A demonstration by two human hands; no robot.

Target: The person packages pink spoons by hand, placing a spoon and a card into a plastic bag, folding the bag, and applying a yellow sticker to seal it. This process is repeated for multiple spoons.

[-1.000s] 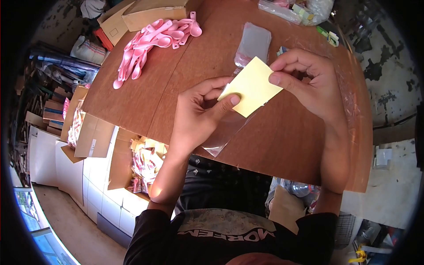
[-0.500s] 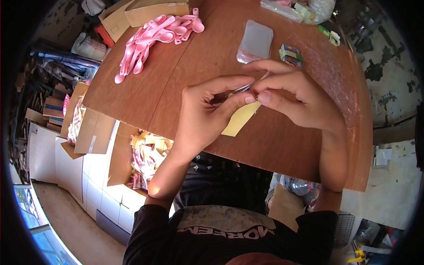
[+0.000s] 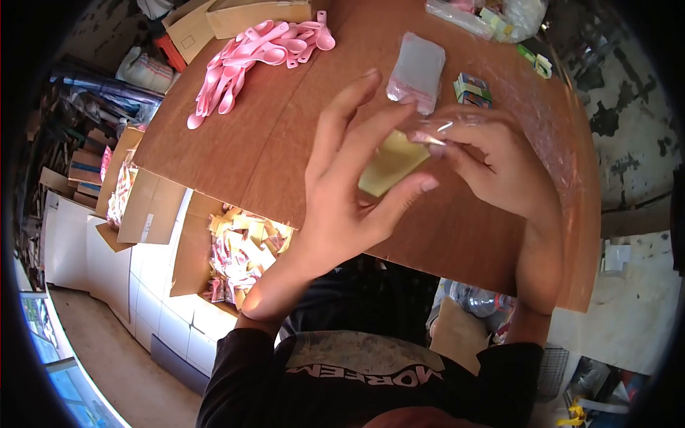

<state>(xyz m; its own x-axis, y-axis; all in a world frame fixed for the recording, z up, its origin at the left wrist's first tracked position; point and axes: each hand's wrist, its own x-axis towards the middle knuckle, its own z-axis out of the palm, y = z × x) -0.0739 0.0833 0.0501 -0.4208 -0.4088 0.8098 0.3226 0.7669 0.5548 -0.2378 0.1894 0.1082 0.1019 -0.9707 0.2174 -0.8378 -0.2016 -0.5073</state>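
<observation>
My right hand (image 3: 492, 157) pinches the top edge of a small clear plastic bag (image 3: 432, 137) between thumb and fingers. A yellow card (image 3: 391, 165) hangs below that edge and looks to be inside the bag, partly hidden behind my left hand. My left hand (image 3: 357, 171) is open, its fingers spread and its thumb apart, close beside the card. Just beyond my hands lies a stack of clear plastic bags (image 3: 417, 64). To its right sits a small pile of printed cards (image 3: 472, 90).
Pink measuring spoons (image 3: 267, 53) are heaped at the table's far left, near a cardboard box (image 3: 260, 18). An open carton (image 3: 193, 250) of packed pieces stands below the left table edge (image 3: 214, 202). Crumpled clear plastic (image 3: 535, 135) covers the right side.
My left hand has let go of the bag's edge and spread its fingers. My right hand still pinches the bag, and the yellow card has shifted slightly up.
</observation>
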